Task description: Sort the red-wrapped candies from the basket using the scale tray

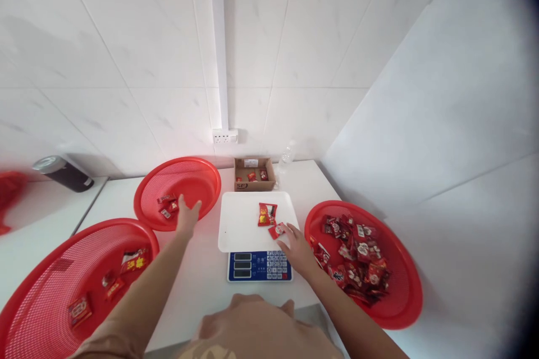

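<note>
My left hand (188,217) reaches over the near right side of the back left red basket (199,167). Its thumb and fingers are apart with nothing between them, beside a few small red snack packets (167,203). At the white scale tray (238,221), the fingers of my right hand (295,247) are on the edge of a small red snack packet (275,230). A larger red and yellow snack packet (266,214) lies just behind it on the tray. Under the tray is the blue scale panel (260,266) with buttons and dark displays.
A red basket (410,275) full of packets stands at right; another red basket (25,269) with several packets is at front left. Behind the scale are a cardboard box (254,185) and a clear bottle (288,154). A black cup (67,174) lies far left. Tiled walls enclose the table.
</note>
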The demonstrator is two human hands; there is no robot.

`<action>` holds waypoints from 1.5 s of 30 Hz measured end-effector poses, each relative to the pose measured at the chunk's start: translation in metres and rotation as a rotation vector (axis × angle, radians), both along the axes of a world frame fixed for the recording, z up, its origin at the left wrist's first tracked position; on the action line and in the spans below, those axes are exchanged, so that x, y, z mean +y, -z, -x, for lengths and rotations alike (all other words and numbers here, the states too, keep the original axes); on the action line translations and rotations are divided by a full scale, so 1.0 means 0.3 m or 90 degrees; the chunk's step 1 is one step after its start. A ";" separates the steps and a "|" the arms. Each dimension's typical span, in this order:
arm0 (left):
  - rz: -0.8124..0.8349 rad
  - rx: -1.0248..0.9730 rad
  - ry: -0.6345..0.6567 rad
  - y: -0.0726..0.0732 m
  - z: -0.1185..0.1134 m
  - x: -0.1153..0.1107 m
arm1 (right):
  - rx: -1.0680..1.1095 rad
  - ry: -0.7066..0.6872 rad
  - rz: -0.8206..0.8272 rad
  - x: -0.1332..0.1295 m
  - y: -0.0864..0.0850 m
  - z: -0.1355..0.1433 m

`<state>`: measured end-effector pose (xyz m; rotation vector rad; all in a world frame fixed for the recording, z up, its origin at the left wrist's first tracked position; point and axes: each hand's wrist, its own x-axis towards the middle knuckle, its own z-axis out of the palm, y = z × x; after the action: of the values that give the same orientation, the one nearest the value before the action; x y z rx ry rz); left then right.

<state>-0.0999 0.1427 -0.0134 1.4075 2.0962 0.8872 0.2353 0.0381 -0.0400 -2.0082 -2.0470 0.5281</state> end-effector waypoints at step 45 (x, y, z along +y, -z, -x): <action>0.419 -0.975 0.200 -0.095 -0.376 -0.381 | 0.497 0.068 -0.045 0.016 -0.141 0.335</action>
<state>0.0129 0.0285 0.0152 0.3329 0.7781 0.6413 0.1348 0.0430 0.0022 -1.5043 -1.4435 1.0016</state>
